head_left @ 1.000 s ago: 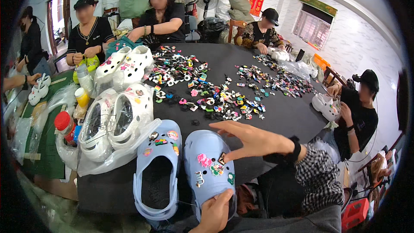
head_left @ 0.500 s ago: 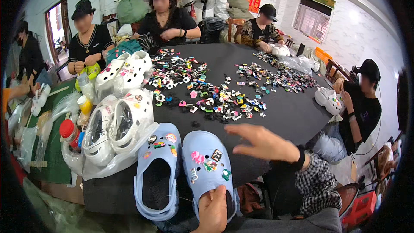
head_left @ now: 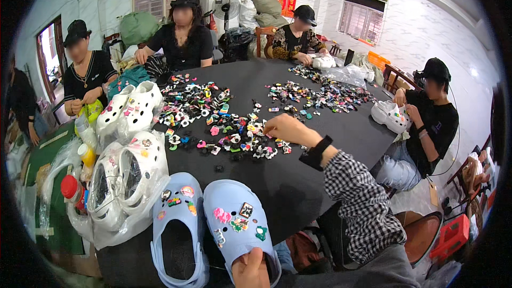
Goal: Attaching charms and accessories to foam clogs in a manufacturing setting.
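My left hand grips the light blue clog at its foot opening, thumb on top and fingers inside. Several colourful shoe charms sit in the holes of its upper. Close on its left lies the other light blue clog, also decorated with charms. Farther out, my right hand is over the near pile of loose shoe charms. Its fingers are bent together, with the tips down at the pile's right edge; what they pinch cannot be made out.
White clogs in clear plastic stand at the left, beside a red-lidded jar and a yellow-capped bottle. More charm piles spread across the black table. Co-workers sit around it; one at the right holds a white clog.
My right hand has moved forward from beside the blue clog to the charm pile, its fingers bending together. My left hand still holds the clog. The view has shifted a little.
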### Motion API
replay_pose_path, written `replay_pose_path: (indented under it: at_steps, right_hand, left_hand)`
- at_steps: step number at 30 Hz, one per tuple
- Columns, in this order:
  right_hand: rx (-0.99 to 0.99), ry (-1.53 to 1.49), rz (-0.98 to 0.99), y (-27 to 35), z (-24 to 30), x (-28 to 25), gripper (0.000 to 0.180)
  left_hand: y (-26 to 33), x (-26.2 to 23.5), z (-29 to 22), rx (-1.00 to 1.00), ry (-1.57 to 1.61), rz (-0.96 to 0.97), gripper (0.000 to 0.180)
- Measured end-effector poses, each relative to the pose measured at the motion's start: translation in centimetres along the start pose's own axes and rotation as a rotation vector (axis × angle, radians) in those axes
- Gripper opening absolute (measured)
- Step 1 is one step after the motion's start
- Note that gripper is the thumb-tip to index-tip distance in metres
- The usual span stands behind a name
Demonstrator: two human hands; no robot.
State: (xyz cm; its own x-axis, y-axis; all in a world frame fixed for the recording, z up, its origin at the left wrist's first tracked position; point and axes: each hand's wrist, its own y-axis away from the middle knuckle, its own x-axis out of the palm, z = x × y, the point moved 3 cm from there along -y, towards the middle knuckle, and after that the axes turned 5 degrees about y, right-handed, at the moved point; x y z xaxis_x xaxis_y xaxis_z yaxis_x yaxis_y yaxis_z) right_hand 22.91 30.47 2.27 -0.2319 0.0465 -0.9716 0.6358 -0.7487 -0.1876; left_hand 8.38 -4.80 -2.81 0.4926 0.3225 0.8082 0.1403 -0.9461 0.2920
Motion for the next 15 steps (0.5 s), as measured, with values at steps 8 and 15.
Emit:
replay_pose_path:
  at_steps: [8,15]
  right_hand:
    - [-0.004,-0.033,-0.046,-1.2,-0.2,4.3,0.020]
    - [0.026,-0.165,-0.205,-0.7,-0.5,4.6,0.026]
  left_hand:
    - [0.3,1.0,-0.6,0.045,-0.110,-0.128,0.023]
    - [0.1,1.2,-0.9,0.068,-0.126,-0.122,0.026]
